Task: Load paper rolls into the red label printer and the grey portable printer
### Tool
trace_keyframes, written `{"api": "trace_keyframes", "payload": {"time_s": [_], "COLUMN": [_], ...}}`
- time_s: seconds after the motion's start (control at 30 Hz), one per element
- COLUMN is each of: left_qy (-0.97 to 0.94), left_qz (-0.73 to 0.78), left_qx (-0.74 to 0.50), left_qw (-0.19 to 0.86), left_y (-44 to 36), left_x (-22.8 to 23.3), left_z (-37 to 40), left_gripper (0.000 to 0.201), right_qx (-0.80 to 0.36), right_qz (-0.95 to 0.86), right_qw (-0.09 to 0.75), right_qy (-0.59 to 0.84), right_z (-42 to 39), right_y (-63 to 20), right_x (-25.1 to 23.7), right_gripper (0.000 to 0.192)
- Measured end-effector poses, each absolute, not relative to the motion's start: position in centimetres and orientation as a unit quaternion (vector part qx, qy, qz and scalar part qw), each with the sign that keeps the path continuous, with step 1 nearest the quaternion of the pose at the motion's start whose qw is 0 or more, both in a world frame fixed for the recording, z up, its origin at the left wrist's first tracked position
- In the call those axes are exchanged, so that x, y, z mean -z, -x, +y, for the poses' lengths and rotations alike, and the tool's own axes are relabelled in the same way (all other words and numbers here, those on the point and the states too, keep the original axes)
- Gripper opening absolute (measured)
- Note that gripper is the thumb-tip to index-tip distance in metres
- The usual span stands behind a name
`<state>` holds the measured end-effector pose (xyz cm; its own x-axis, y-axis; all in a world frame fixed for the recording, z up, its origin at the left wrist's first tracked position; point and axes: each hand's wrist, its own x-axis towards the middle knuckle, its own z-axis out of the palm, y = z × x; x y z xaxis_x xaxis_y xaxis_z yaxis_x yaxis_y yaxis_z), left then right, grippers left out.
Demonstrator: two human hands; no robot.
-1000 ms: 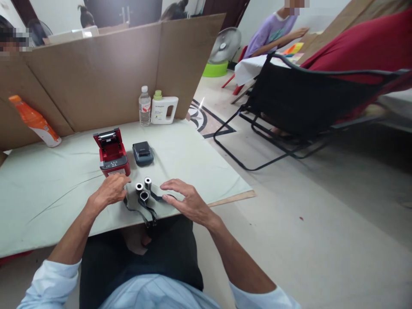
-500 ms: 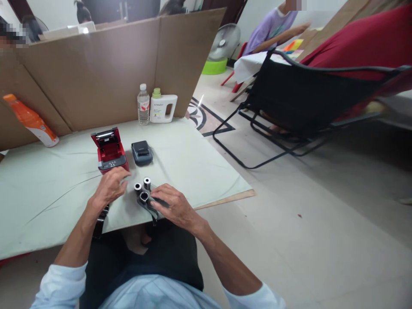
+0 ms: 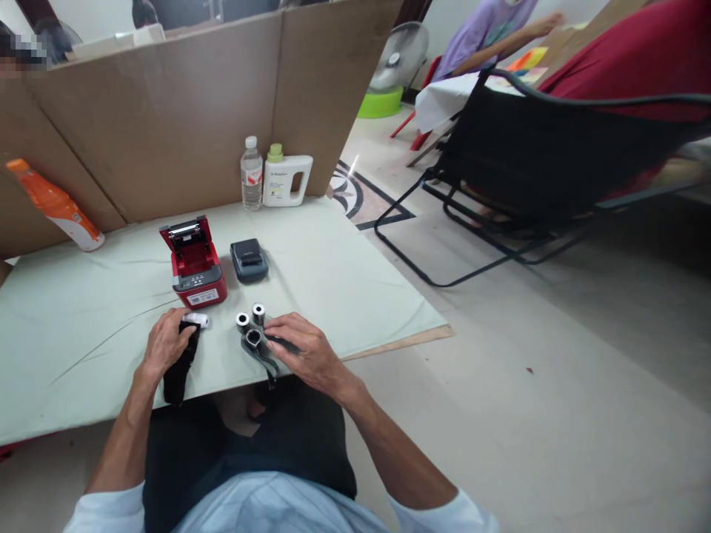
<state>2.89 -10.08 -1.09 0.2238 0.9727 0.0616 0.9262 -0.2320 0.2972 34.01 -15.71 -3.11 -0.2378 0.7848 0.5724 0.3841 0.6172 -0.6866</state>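
My left hand (image 3: 165,346) has its fingers curled at the top of a black glossy strip (image 3: 181,370), with the thumb over it. A white roll (image 3: 198,320) lies against those fingertips, partly hidden. My right hand (image 3: 308,352) reaches in beside several small upright rolls (image 3: 243,321) with pale ends and dark cores. A dark piece (image 3: 284,343) shows between its thumb and fingers; its kind is unclear. A black tail (image 3: 264,364) trails from the nearest roll towards the table edge. Behind the left hand stands a red and black printer (image 3: 203,286), lid raised.
A dark grey portable device (image 3: 249,260) lies right of the printer. At the cardboard partition (image 3: 211,111) stand a water bottle (image 3: 252,178), a white jug (image 3: 286,181) and a leaning orange bottle (image 3: 55,203). A black folding chair (image 3: 533,148) is beyond the table (image 3: 100,296).
My left hand has moved left and down from the printer front, uncovering the printer label and the white roll. The right hand stays by the rolls. The view has shifted slightly.
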Motion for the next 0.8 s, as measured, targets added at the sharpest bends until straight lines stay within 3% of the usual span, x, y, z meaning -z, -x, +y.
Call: {"api": "trace_keyframes", "payload": {"time_s": [0.33,0.47,0.6,0.8], "left_qy": [-0.786,-0.809,-0.821,-0.824], "left_qz": [0.613,0.574,0.546,0.52], "left_qx": [-0.071,-0.083,-0.104,-0.145], "left_qw": [0.043,0.091,0.132,0.175], "left_y": [-6.6,-5.9,-5.2,-5.4], "left_x": [0.2,0.8,1.3,-0.8], "left_z": [-11.8,-11.0,-10.5,-10.4], "left_gripper": [0.021,0.028,0.021,0.024], "right_qx": [-0.188,-0.188,-0.204,-0.203], "right_qz": [-0.764,-0.761,-0.757,-0.757], "right_qw": [0.483,0.483,0.485,0.486], "right_qy": [0.384,0.389,0.387,0.387], "right_z": [-15.6,-15.6,-15.7,-15.6], "right_y": [-34.1,-34.2,-34.3,-34.3], "right_x": [3.1,3.0,2.9,3.0], "right_gripper": [0.013,0.014,0.016,0.016]}}
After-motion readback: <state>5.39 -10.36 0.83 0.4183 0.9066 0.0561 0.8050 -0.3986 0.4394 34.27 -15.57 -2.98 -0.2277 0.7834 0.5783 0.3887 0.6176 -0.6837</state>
